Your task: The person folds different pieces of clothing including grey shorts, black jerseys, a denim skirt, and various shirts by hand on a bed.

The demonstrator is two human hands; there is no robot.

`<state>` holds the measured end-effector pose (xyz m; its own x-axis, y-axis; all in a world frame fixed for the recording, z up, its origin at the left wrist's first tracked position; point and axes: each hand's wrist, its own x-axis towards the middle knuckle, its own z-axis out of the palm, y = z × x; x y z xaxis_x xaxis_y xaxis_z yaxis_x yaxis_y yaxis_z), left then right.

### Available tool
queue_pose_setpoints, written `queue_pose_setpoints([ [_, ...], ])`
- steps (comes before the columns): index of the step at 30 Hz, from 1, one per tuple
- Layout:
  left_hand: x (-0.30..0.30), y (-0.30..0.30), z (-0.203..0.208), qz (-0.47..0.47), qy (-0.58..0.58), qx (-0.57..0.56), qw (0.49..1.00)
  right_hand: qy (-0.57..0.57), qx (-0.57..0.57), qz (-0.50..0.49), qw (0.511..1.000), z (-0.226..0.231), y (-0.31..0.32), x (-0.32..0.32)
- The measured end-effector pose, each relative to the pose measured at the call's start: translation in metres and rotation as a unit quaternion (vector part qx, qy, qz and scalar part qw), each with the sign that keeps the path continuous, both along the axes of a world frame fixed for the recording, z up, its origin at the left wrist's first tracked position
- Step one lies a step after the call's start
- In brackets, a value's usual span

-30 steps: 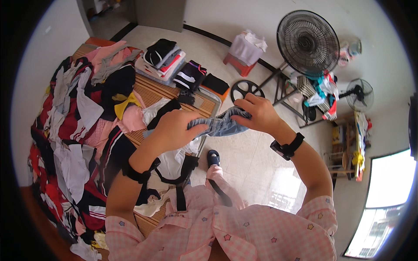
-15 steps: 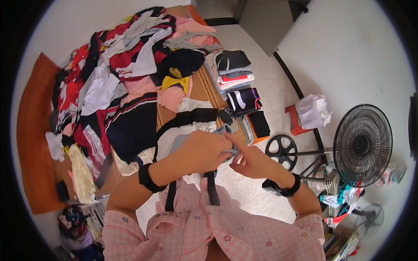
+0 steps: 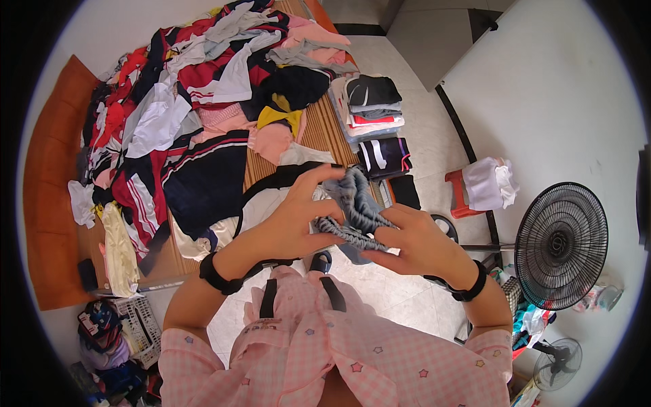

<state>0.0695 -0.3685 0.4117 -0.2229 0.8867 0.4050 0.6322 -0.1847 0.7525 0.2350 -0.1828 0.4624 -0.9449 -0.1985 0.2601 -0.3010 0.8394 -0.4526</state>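
A blue-grey garment (image 3: 358,197) with a gathered elastic waistband hangs between my hands, in front of my body. At its left side my left hand (image 3: 293,211) grips the waistband, thumb below and fingers above. My right hand (image 3: 422,243) pinches the band's right end, fingers curled over it. The waistband is held partly spread, its ribbed edges showing. The lower part of the garment is mostly hidden behind my hands. Just beyond lie white and black clothes (image 3: 278,193) on the bed edge.
A big heap of mixed clothes (image 3: 203,88) covers the slatted bed (image 3: 315,129). Folded stacks (image 3: 374,102) and a folded dark garment (image 3: 384,157) line its right edge. To the right are a red stool (image 3: 458,193) with white cloth, a standing fan (image 3: 561,245) and the wall.
Both hands have moved apart, and the garment's waistband has come up and spread between them. My view has shifted slightly.
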Motion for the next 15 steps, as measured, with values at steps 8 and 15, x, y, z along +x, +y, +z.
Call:
queue_pose_setpoints([
  [8,-0.019,-0.002,0.007,-0.077,-0.160,-0.071,0.982,0.062,-0.010,-0.047,0.997,0.005,-0.006,-0.016],
  [15,-0.031,-0.020,-0.002,0.119,0.065,0.004,0.991,-0.010,-0.423,-0.203,0.883,-0.035,-0.019,-0.056],
])
